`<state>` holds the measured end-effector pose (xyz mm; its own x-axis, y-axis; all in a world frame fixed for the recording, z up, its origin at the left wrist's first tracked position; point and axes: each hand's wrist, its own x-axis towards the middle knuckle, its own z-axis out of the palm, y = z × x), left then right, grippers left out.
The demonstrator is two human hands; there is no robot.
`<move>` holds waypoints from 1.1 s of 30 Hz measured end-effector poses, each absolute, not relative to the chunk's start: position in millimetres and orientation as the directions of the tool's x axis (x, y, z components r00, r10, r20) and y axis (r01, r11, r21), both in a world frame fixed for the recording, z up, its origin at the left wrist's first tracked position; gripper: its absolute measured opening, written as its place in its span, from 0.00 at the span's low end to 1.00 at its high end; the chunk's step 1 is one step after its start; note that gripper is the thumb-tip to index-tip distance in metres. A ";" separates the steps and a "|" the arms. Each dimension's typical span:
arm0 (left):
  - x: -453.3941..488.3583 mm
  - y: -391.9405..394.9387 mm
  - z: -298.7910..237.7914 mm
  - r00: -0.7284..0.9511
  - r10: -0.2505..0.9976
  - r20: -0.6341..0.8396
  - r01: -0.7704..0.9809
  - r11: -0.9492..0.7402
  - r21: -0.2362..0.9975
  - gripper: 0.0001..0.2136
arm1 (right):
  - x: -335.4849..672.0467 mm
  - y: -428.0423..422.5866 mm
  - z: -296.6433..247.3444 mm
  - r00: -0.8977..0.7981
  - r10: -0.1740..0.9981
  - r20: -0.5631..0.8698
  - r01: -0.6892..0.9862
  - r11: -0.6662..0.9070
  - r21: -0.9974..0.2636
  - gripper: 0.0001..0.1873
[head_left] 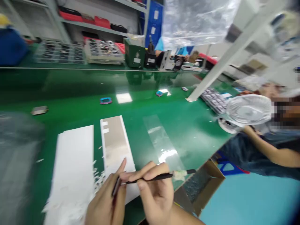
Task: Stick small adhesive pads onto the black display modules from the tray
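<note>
In the head view my left hand [105,200] is closed on a small flat dark piece [115,187], held on edge; its kind cannot be made out. Between the thumb and fingers of my right hand [156,189] are black tweezers [161,177], with pale tape [179,174] wrapped near the rear end. Their thin tip meets the dark piece or lies very close to it. Under my hands lies a beige backing strip [116,137] with white edges and a few white labels at its far end. White sheets [72,159] lie to the left, with small white scraps [99,179] between.
A clear plastic strip [161,137] lies right of my hands. Small blue-faced parts [106,100] dot the green bench [77,112]. A slanted white post [215,72] rises at right. Beyond it, a co-worker's arm [274,150] is near a white round grille [249,107]. A cardboard box [208,184] stands below the edge.
</note>
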<state>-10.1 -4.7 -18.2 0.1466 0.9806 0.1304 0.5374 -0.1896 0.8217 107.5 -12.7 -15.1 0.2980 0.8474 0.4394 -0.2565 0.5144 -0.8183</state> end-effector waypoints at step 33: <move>-9.1 -10.3 -12.7 0.236 0.972 -0.001 0.496 -0.120 0.860 0.25 | 110.3 -7.3 -14.0 0.303 0.826 0.475 -0.077 0.519 -0.851 0.14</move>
